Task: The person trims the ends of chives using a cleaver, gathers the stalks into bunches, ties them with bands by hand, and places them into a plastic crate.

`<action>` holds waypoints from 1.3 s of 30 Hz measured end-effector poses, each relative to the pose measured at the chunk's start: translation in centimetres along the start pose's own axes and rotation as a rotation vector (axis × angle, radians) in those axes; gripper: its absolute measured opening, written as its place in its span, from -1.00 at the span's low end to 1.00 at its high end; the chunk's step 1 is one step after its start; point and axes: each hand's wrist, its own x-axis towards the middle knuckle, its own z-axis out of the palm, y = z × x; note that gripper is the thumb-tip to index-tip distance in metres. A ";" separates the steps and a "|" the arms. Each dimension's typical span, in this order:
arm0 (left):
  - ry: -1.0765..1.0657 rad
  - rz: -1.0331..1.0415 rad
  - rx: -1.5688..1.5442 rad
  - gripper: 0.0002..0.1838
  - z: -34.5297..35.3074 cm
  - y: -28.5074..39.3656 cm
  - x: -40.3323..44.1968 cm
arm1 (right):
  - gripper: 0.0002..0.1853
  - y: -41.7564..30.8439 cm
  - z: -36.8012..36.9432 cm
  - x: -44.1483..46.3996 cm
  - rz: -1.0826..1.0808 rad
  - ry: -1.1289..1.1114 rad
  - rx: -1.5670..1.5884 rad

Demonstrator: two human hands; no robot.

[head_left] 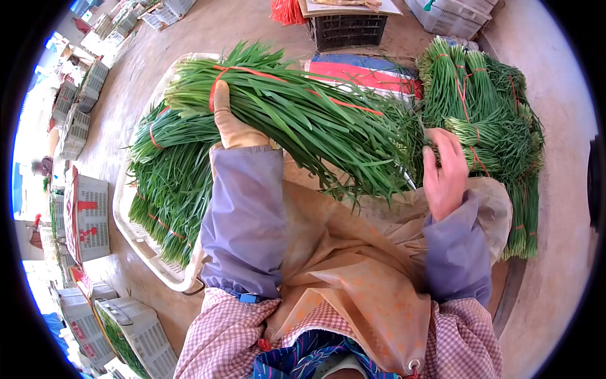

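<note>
My left hand (233, 123), in a pale glove, is closed around a large bunch of garlic chives (297, 110). Red ties circle the bunch near its cut ends, and a red strand runs along its leaves. The leaf tips hang down to the right over my lap. My right hand (447, 170) is bare and beside these tips, its fingers curved and thumb apart. I see nothing held in it, though the leaves partly hide the fingertips. A thin shiny metal piece (409, 180) pokes out by the tips; its kind is hidden.
At left, a white crate (136, 237) holds tied chive bunches (167, 183). More tied bunches (473, 107) are piled at right. A striped sack (366, 72) lies ahead, before a black crate (348, 31). A brown apron (353, 252) covers my lap. Grey crates (93, 215) line the far left.
</note>
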 end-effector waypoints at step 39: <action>-0.252 -0.162 1.505 -0.06 -2.2 9.3 -8.7 | -0.44 -3.9 9.9 -3.4 -0.087 -0.725 0.331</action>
